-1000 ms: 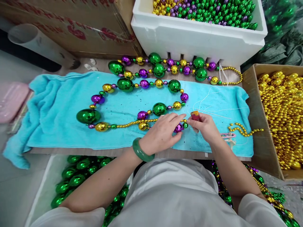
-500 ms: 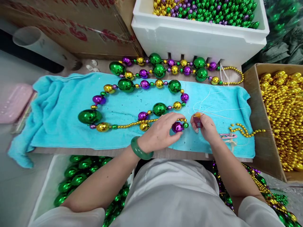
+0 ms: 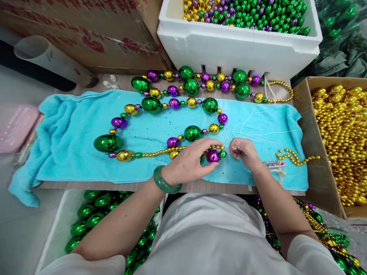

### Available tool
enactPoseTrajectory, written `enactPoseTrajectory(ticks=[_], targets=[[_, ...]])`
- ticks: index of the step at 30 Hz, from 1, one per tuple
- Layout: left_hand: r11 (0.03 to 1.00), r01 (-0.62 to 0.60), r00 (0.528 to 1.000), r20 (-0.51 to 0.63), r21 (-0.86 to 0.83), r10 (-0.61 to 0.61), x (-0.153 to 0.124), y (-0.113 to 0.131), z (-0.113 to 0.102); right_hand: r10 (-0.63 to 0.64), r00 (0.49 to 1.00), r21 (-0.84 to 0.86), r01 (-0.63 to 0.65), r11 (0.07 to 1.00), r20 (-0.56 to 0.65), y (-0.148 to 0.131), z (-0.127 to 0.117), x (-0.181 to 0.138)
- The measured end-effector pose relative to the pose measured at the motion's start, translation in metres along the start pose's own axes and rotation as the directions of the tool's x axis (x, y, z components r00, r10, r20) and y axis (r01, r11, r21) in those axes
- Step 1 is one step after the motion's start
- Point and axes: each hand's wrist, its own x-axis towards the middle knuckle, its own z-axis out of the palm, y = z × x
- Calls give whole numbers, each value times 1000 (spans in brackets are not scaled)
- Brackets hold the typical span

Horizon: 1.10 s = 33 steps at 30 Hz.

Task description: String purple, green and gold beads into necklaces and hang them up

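Note:
A bead necklace [image 3: 107, 143] of large shiny green, purple and gold beads lies in a loop on a blue towel [image 3: 71, 133]. My left hand [image 3: 193, 158], with a green bangle [image 3: 167, 180] on its wrist, curves around the necklace's right end. Its fingers and thumb hold the beads beside a purple bead [image 3: 213, 156] and a small green one. Just right of that end, my right hand [image 3: 245, 151] is closed around a lighter [image 3: 234, 148], mostly hidden in the fist. Behind it a needle [image 3: 266, 140] and thin white thread [image 3: 243, 121] rest on the towel.
Pink thread snips [image 3: 275, 164] and a short gold bead strand [image 3: 295, 157] lie at the right. Another necklace [image 3: 191, 86] stretches along the back, before a white foam box [image 3: 237, 46] of beads. A cardboard box [image 3: 323, 168] holds gold beads. Green beads [image 3: 94, 219] fill a bin below.
My right hand has turned and closed further over the lighter, whose orange top and dark body showed before. My left hand stays at the necklace's end. The whole view has shifted slightly.

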Motion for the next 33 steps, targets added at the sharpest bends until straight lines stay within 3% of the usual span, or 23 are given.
enactPoseTrajectory(ticks=[11,33], targets=[[1000,4,1000,-12,-19,-4,-1,2,-1,-39,996,-200,55,978,85,2,-1,0],[999,29,1000,5,-33,-29,-1,4,-1,-83,991,-268,109,957,105,3,-1,1]])
